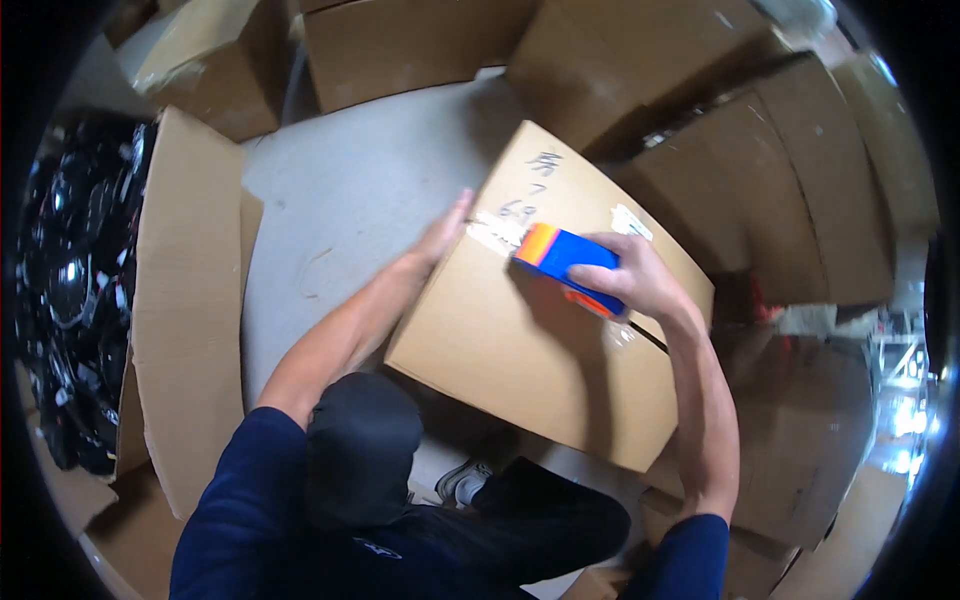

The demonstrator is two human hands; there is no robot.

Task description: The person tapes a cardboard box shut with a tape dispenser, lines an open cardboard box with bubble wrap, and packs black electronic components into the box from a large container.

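The box (470,330) sits askew in front of the person, close to the bent leg (560,510); from here I can't tell whether it rests flat on the floor (330,200). The right hand (640,275) is closed round a blue tool (563,258), which looks to me like a tape dispenser, just over the box's top. The left hand (447,232) lies along the box's left edge, fingers stretched out rather than wrapped round anything; they're a bit blurred.

That light hold is what I'd worry about. Only one side is braced, so a hard pull or press with the tool could swing the box round, or shove it into the cartons (820,180) crowding its right side.

The seam (650,338) shows as a dark gap toward the right, so the flaps may not sit level there; a strip laid across could wrinkle or lift. The tape (495,234) near the left edge looks pale and uneven, and more on top of it might grip poorly.

If the tool has a cutting edge, which I can't see, a slip leftward would bring it toward those outstretched fingers.
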